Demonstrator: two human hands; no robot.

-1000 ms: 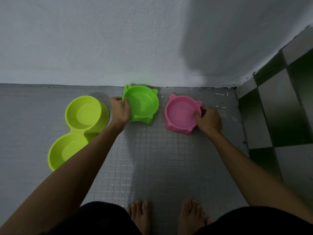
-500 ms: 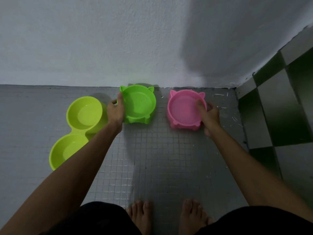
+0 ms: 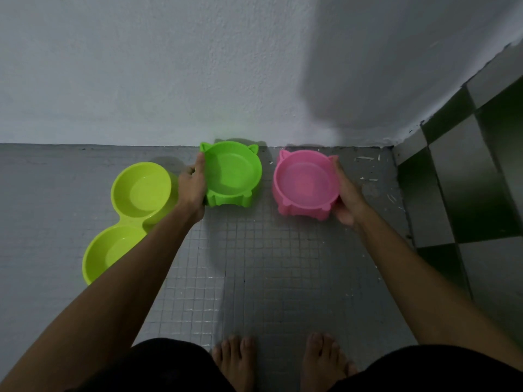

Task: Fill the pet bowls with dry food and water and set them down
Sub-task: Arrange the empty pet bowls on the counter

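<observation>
Bare feet on grey tile floor. Double bowl at left. Left hand grips green bowl by its left rim; right hand grips pink bowl by its right side. Both bowls near wall

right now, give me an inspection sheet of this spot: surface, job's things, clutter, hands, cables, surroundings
surface: grey floor of small square tiles, plain grey strip at left.
job's things: green bowl and pink bowl, both with ears, side by side near the wall; no food visible in either, water cannot be told. yellow-green double bowl at left, no food visible.
clutter: white flecks on the floor right of the pink bowl.
hands: left hand grips the green bowl's left edge; right hand grips the pink bowl's right edge.
cables: nothing seen.
surroundings: white wall behind; dark and light checkered tiles at right; bare feet below.
</observation>
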